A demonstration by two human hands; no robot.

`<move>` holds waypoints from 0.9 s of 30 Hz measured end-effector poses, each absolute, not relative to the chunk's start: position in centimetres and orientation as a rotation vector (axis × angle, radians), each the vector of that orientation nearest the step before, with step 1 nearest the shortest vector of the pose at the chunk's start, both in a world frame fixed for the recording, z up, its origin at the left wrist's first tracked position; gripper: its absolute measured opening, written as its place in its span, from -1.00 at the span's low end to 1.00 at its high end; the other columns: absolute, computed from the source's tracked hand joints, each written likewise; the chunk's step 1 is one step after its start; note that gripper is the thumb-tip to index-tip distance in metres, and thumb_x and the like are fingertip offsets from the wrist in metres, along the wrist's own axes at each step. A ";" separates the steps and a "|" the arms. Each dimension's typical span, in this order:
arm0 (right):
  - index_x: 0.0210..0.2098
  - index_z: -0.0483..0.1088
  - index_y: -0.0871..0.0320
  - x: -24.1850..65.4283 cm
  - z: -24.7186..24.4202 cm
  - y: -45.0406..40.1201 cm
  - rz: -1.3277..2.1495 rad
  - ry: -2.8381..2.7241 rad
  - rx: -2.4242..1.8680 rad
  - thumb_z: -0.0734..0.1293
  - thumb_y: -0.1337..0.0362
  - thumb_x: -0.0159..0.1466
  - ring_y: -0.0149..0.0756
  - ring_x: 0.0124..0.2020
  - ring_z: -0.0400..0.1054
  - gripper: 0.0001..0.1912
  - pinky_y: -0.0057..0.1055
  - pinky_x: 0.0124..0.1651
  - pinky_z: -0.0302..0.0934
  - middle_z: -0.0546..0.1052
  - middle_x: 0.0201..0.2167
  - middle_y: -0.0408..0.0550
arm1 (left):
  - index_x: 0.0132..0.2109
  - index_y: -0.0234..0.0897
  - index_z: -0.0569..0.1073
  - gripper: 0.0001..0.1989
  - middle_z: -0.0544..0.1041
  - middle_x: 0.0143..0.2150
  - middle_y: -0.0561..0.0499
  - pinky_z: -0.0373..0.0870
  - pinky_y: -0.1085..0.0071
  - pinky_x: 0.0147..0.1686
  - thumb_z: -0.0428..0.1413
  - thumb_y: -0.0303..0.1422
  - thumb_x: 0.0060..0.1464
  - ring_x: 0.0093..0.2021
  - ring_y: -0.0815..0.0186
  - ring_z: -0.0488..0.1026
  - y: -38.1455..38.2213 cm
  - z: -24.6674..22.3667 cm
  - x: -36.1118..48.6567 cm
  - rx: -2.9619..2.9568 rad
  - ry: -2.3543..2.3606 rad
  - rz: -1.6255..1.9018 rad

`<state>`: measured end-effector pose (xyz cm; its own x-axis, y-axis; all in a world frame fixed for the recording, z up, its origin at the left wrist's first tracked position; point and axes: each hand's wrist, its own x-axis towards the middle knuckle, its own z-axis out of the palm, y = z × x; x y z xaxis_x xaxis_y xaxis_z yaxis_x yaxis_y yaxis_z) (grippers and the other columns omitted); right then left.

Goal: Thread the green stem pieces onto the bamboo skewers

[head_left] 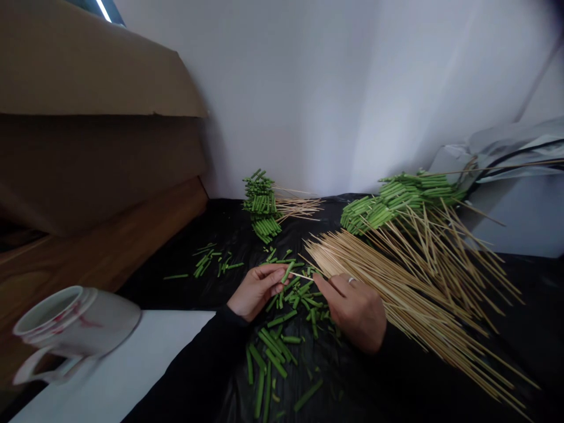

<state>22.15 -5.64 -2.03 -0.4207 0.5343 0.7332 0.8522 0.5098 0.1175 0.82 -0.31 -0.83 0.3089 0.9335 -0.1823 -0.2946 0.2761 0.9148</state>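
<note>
Between finger and thumb, my left hand (261, 289) pinches a short piece of green stem (288, 271). A thin wooden skewer (303, 276) is gripped in my right hand (356, 308), which wears a ring. The skewer's far end meets the green piece; how deep it goes in, I cannot tell. Loose cut green stem pieces (273, 349) are scattered under and in front of both hands on the black plastic sheet (171, 258). To the right of my right hand lies a large bundle of bare skewers (379, 282).
Skewers threaded with green pieces are piled at the back middle (262, 205) and back right (405, 197). A white mug (83, 323) stands on a white sheet (163, 335) at left. A cardboard box (101, 117), a white wall (286, 88) and a plastic-covered container (520, 205) border the area.
</note>
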 end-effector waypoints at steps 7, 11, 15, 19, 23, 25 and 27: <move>-0.03 0.42 0.25 22.2 -2.2 -5.6 -0.638 -2.142 -1.131 0.20 0.43 0.28 -0.31 -0.42 0.17 -0.70 -0.33 -0.39 -0.09 0.38 -0.46 -0.07 | -0.29 -0.37 0.63 -0.69 0.59 -0.42 -0.02 0.35 0.63 -0.41 0.41 -0.39 -0.29 -0.43 0.48 0.46 -0.3 -0.9 0.9 0.877 0.915 1.021; -0.03 0.43 0.26 22.1 -2.1 -5.8 -0.648 -2.132 -1.114 0.18 0.46 0.28 -0.31 -0.43 0.17 -0.69 -0.32 -0.39 -0.09 0.37 -0.48 -0.08 | -0.31 -0.38 0.63 -0.69 0.59 -0.43 -0.02 0.35 0.62 -0.41 0.42 -0.39 -0.30 -0.44 0.49 0.45 -0.3 -0.7 0.9 0.871 0.918 1.020; -0.04 0.43 0.27 22.0 -2.0 -5.9 -0.653 -2.136 -1.107 0.16 0.46 0.29 -0.33 -0.46 0.15 -0.69 -0.32 -0.40 -0.09 0.36 -0.50 -0.09 | -0.33 -0.37 0.62 -0.69 0.60 -0.44 -0.01 0.35 0.62 -0.41 0.42 -0.40 -0.34 -0.46 0.50 0.45 -0.3 -0.7 1.0 0.861 0.924 1.016; -0.05 0.43 0.30 21.9 -2.1 -5.9 -0.653 -2.128 -1.098 0.15 0.48 0.28 -0.34 -0.47 0.15 -0.68 -0.32 -0.41 -0.08 0.36 -0.51 -0.09 | -0.36 -0.37 0.62 -0.70 0.59 -0.46 0.01 0.35 0.62 -0.42 0.43 -0.41 -0.36 -0.48 0.50 0.43 -0.4 -0.7 1.0 0.854 0.928 1.028; -0.08 0.44 0.31 21.8 -2.2 -5.9 -0.645 -2.117 -1.075 0.14 0.51 0.26 -0.34 -0.48 0.13 -0.68 -0.33 -0.42 -0.08 0.35 -0.52 -0.09 | -0.36 -0.37 0.62 -0.69 0.59 -0.46 0.00 0.35 0.62 -0.42 0.43 -0.41 -0.37 -0.46 0.49 0.44 -0.5 -0.6 1.1 0.857 0.943 1.024; -0.09 0.44 0.31 21.8 -2.2 -5.9 -0.640 -2.121 -1.082 0.15 0.51 0.25 -0.34 -0.48 0.13 -0.68 -0.32 -0.43 -0.08 0.35 -0.51 -0.09 | -0.35 -0.37 0.62 -0.70 0.59 -0.45 -0.01 0.36 0.61 -0.41 0.43 -0.41 -0.35 -0.45 0.48 0.44 -0.6 -0.5 1.1 0.864 0.940 1.027; -0.09 0.44 0.30 21.8 -2.2 -6.0 -0.645 -2.119 -1.088 0.15 0.51 0.24 -0.34 -0.48 0.13 -0.68 -0.32 -0.43 -0.08 0.35 -0.51 -0.09 | -0.34 -0.37 0.62 -0.70 0.59 -0.44 -0.03 0.36 0.60 -0.41 0.42 -0.40 -0.33 -0.44 0.47 0.45 -0.5 -0.5 1.1 0.873 0.938 1.028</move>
<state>21.82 -5.97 -2.19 -0.4352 0.5117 0.7408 0.8375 0.5320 0.1245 1.10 -0.54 -0.49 0.2305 0.9495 -0.2131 -0.2993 0.2775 0.9129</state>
